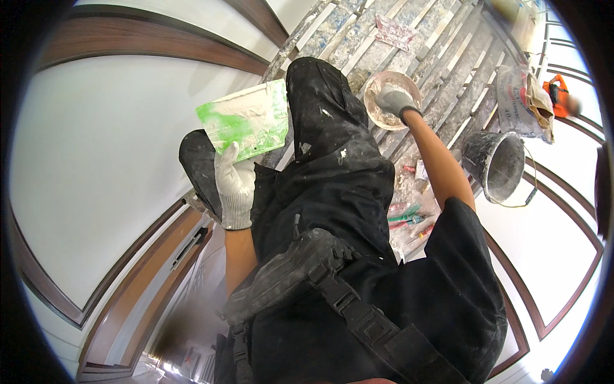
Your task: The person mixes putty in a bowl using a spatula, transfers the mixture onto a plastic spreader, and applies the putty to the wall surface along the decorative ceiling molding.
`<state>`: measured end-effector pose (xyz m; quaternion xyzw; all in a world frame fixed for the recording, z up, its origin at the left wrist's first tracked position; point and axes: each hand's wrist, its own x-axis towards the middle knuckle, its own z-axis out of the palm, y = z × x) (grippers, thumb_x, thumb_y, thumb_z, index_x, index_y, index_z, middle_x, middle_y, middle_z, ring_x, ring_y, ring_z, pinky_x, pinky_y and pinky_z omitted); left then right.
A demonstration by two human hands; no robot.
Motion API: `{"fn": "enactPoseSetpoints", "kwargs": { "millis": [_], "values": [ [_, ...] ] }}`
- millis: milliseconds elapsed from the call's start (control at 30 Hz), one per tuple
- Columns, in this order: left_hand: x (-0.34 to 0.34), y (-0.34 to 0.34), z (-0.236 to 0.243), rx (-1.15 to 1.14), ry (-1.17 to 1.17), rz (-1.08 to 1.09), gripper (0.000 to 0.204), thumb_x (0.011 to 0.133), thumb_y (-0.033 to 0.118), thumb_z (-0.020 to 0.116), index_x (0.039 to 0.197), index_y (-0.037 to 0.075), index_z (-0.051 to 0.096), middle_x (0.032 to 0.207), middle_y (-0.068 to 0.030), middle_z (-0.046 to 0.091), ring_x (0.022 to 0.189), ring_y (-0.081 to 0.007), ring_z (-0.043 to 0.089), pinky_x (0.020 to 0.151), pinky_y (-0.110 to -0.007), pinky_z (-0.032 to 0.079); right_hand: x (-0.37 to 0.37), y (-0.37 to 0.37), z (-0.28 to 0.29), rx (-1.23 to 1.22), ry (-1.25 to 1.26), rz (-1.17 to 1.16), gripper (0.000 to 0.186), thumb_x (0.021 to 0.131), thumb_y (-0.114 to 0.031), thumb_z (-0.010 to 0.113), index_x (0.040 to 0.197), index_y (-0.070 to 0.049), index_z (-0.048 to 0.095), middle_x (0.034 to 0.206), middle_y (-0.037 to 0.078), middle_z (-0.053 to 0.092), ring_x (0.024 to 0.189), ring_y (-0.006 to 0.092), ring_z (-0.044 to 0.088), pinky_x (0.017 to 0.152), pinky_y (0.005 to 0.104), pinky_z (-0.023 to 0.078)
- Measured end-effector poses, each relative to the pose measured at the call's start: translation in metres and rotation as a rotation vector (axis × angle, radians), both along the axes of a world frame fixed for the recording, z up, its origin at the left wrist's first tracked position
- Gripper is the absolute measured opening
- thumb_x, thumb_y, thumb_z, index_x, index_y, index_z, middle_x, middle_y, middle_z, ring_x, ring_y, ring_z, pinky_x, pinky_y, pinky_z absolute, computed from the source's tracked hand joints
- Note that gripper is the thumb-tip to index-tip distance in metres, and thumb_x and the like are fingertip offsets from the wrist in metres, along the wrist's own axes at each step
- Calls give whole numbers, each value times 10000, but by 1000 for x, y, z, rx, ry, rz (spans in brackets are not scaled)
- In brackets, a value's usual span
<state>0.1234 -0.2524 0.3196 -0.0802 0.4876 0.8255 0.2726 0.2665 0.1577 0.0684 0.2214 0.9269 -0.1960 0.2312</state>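
Observation:
My left hand [235, 185], in a whitish knit glove, grips the lower edge of a green plastering hawk [231, 134] above my knees, thumb on its face. Off-white plaster is spread over much of that hawk. Out to the right, my right hand [395, 102] in a grey-white glove reaches into a round pale bowl [372, 107]. Its fingers look curled in, but the hand covers whatever they may hold. Wet plaster smears [391, 121] show on the bowl's inside. The bowl rests on a slatted, plaster-stained platform [441, 61].
A black bucket [484, 153] with a wire handle stands to the right, by an open bag [519, 102]. An orange item [560, 96] is behind the bag. Several small tools [412, 219] lie beside my right thigh. Panelled white walls [141, 128] with dark trim rise on both sides.

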Motion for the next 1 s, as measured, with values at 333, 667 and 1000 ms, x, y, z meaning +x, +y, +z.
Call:
{"fn": "enactPoseSetpoints", "kwargs": {
  "millis": [333, 667, 1000],
  "values": [
    [-2, 6, 9, -37, 6, -23, 496, 995, 95, 608, 1462, -5, 476, 1448, -170, 574, 1363, -341, 554, 1152, -559, 441, -11, 83, 18, -693, -152, -340, 238, 904, -270, 596, 814, -99, 734, 667, 57, 639, 585, 196, 557, 566, 372, 455],
    [-4, 23, 9, -42, -35, -72, 483, 1004, 108, 603, 1460, 1, 483, 1442, -174, 583, 1358, -338, 559, 1150, -555, 444, 44, 98, 29, -1101, -227, -787, 316, 1067, -314, 502, 1082, -79, 713, 664, -32, 591, 471, 31, 405, 415, 205, 291],
    [-25, 54, -16, -82, -21, -182, 470, 1030, 127, 581, 1469, -3, 474, 1425, -164, 594, 1333, -315, 577, 1116, -534, 467, 102, 94, 15, -1606, -2, -1040, 310, 1070, -270, 523, 1232, -59, 682, 774, -36, 661, 517, 44, 475, 436, 219, 367]
  ]
}}
